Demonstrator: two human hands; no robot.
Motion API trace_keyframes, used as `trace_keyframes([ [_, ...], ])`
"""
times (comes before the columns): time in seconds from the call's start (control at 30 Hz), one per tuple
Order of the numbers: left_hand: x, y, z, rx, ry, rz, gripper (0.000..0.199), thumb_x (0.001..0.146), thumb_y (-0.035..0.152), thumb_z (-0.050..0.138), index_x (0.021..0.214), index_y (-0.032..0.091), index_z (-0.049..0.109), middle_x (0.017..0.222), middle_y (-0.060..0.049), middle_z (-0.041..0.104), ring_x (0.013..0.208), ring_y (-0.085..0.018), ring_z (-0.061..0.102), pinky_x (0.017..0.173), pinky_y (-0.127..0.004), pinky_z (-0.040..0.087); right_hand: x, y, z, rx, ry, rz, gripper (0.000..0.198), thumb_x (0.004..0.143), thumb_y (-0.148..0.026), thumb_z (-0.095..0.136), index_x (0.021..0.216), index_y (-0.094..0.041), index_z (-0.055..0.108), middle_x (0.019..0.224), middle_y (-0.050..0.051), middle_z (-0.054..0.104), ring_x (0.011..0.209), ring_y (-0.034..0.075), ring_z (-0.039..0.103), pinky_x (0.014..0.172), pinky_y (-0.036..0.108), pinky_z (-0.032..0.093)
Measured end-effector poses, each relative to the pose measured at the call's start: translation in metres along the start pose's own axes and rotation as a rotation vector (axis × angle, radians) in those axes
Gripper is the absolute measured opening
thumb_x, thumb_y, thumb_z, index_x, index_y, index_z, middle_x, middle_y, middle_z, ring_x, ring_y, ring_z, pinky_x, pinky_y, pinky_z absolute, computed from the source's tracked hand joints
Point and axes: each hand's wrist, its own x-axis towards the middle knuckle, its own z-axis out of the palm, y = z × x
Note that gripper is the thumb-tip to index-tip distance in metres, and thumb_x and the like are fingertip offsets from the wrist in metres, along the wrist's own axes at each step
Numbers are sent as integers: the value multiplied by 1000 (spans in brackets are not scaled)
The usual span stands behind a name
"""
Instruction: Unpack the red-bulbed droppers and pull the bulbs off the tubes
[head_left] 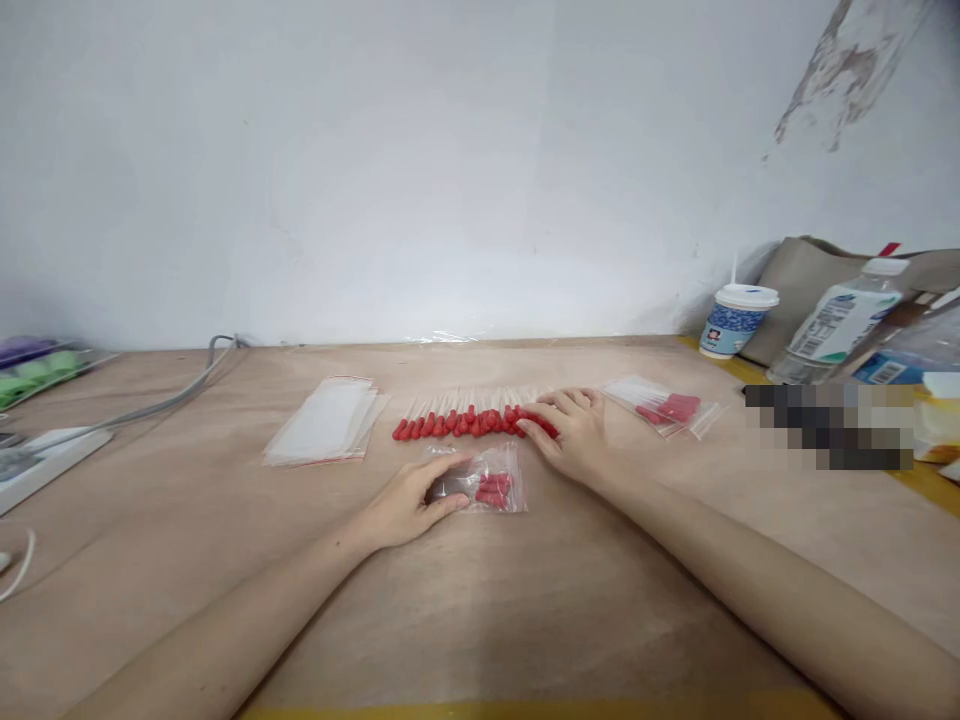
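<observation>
In the middle of the table lies a small clear zip bag [519, 480] with several red-ended pieces inside. My left hand [409, 500] rests at the bag's left end, thumb and fingers wide apart, fingertips touching its edges. Behind the bag runs a row of thin pale sticks with bulbous red ends [450, 424], red ends toward me. Over the right end of that row is my right hand [574, 435], fingers bent and spread, thumb beside the red ends. Its fingers partly cover the sticks there; no stick shows lifted in it.
Flat clear bags [322, 425] are stacked left of the row. To the right lies a bag of red-ended sticks [667, 408]. A paper cup [735, 322], a plastic bottle [840, 320] and a grey-beige bag [784, 290] stand at the back right. A cable [180, 385] crosses the left side.
</observation>
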Motion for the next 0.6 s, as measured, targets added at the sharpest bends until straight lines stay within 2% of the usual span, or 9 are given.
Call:
trace_keyframes([
  [0.07,0,1,0,-7,-4,-10,46,83,40,51,126,25,42,123,-5,53,108,-21,52,91,-35,42,-11,-7,-7,78,-32,33,16,83,-31,51,83,-21,63,81,2,63,81,17,51,84,37,24],
  [0.2,0,4,2,-8,-12,-12,47,83,41,51,127,26,41,125,-5,52,108,-23,52,91,-39,42,-28,-18,-14,255,-233,20,12,78,-31,56,75,-22,63,72,0,59,75,15,49,78,34,28],
  [0.3,0,6,3,14,-24,-7,48,82,42,51,127,27,40,125,-4,51,110,-23,51,93,-40,41,-32,-21,-14,324,-357,-2,15,79,-37,55,81,-26,65,76,0,59,77,16,48,77,34,29],
  [0.43,0,6,4,21,-32,16,48,82,40,53,127,27,40,126,-4,50,113,-20,48,96,-37,39,-29,-23,-13,356,-476,9,30,76,-49,57,94,-26,63,90,2,58,86,18,48,79,35,30],
  [0.6,1,7,4,22,-34,36,46,84,39,51,127,25,41,125,-5,51,112,-21,49,96,-38,39,-23,-28,-17,437,-566,23,29,69,-50,64,80,-23,63,89,0,58,88,18,49,81,34,31],
])
